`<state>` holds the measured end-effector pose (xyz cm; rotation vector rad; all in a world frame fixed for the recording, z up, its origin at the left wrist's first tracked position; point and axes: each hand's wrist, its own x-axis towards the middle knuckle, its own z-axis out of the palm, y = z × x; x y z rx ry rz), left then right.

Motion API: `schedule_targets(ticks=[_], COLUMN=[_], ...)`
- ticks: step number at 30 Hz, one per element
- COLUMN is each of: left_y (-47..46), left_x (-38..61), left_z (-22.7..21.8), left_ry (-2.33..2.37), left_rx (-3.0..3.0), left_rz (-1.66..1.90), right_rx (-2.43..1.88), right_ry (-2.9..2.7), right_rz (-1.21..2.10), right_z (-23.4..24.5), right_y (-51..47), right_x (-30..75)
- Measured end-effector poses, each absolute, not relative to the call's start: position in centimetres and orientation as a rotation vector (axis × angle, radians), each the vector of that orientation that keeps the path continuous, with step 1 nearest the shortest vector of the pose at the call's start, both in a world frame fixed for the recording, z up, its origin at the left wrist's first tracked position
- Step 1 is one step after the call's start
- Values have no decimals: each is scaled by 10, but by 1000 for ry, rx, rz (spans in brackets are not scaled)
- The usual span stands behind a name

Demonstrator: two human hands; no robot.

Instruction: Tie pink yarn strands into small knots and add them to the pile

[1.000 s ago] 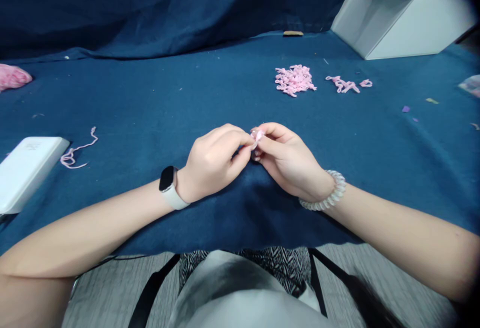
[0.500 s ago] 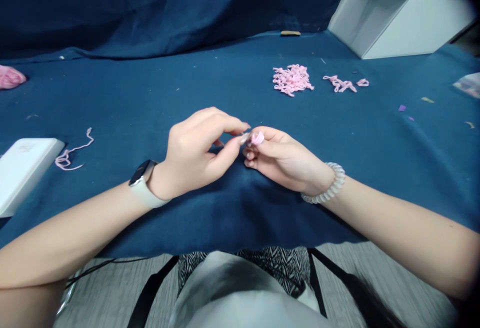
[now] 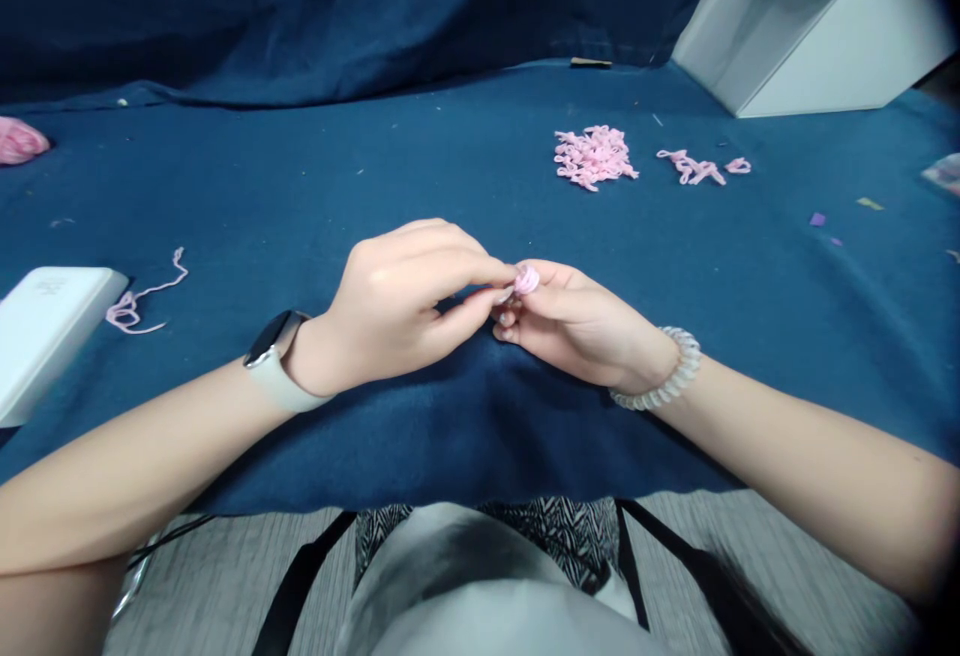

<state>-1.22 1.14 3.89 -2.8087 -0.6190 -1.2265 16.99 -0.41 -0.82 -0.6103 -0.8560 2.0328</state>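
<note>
1. We find the person's right hand (image 3: pixel 581 321) pinching a small pink yarn coil (image 3: pixel 527 280) between thumb and forefinger. The remaining fingers curl inward, closed toward the palm.
2. We find the fingers of the left hand (image 3: pixel 390 308) bent and drawn together, their tips (image 3: pixel 501 294) reaching in just beside the coil. We cannot tell whether they touch it or grip it.
3. We place the coil at the tips of the right thumb and forefinger, between the two hands and over the blue cloth (image 3: pixel 300 196). Its fine detail is too small for us to assess.
4. We judge that good practice here is a firm pinch kept close to the fingertips, with only small, controlled movements from the left fingertips, so that the coil does not slip or lose its shape.
5. We record a smartwatch (image 3: pixel 270 358) on the left wrist and a spiral bracelet (image 3: pixel 664 374) on the right.
6. We note a heap of pink yarn pieces (image 3: pixel 595 156) ahead of the hands, with shorter pink strands (image 3: pixel 691 168) just to its right. A loose pink strand (image 3: pixel 135 306) lies beside a white box (image 3: pixel 45 336) on the left.
</note>
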Motion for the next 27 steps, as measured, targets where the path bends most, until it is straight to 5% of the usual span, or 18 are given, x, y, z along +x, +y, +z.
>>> schedule_targets(ticks=[27], left_y=[7], left_x=[-13], left_z=[44], left_ry=[-656], left_rx=[-2868], left_rz=[-1123], right_rx=[-664], right_ry=[-890], right_rz=[2096], right_z=[-4], right_y=[-6], right_x=[172])
